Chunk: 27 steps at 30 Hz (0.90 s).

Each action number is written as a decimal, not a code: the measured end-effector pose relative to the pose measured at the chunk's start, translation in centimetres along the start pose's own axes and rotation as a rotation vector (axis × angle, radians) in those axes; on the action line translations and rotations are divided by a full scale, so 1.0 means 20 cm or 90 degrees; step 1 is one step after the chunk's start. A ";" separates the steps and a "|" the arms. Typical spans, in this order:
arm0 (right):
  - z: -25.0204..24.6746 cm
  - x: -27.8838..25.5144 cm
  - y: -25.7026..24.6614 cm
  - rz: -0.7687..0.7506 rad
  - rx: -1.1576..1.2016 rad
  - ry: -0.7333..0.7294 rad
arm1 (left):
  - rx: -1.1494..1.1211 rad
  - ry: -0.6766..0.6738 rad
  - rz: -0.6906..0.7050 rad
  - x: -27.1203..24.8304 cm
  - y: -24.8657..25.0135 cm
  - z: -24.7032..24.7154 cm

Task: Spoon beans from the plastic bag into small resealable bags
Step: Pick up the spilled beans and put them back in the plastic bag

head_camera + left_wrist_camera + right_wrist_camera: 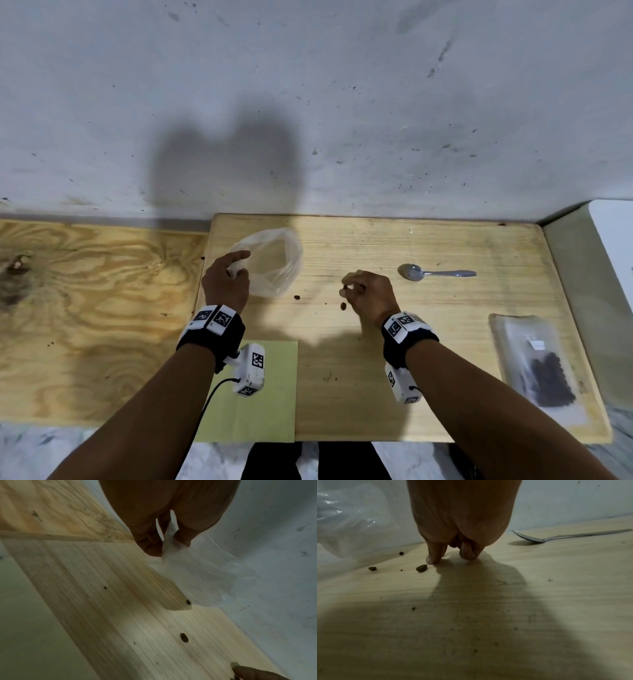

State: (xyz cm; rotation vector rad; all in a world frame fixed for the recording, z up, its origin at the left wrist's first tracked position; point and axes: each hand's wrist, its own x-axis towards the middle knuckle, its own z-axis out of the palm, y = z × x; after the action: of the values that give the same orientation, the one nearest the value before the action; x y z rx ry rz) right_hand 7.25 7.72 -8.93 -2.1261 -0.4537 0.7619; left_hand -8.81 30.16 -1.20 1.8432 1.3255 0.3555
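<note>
The clear plastic bag (274,263) lies open and nearly empty on the light wooden board (428,335). My left hand (236,270) pinches its near rim; the left wrist view shows the film (169,540) caught between thumb and fingers. My right hand (349,289), fingers curled with the tips down on the board, pinches a dark bean (345,287). Loose beans lie beside it (343,306) (297,297), and in the right wrist view one bean (421,568) sits just by a fingertip (433,559). The metal spoon (435,273) lies untouched to the right. A small resealable bag (544,370) holding beans lies flat at the right.
A pale green sheet (263,394) lies at the board's near left edge under my left wrist. A darker plywood panel (96,308) adjoins on the left, and a grey wall (308,102) runs right behind the board. Dark crumbs dot the board.
</note>
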 end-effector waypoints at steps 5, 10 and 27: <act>-0.01 -0.01 -0.02 -0.049 -0.018 -0.010 | -0.006 -0.011 0.004 0.00 0.00 -0.01; -0.07 -0.04 -0.13 0.150 0.367 -0.004 | -0.007 -0.017 0.002 0.01 0.00 -0.02; -0.02 -0.19 -0.04 0.149 0.093 0.001 | -0.033 -0.024 0.012 -0.01 -0.06 -0.09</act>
State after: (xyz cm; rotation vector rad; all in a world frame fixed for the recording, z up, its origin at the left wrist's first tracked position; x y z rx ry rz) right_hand 4.57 5.87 -6.72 -2.0625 -0.1445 0.8968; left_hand -10.79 30.91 -0.94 1.8116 1.2632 0.3593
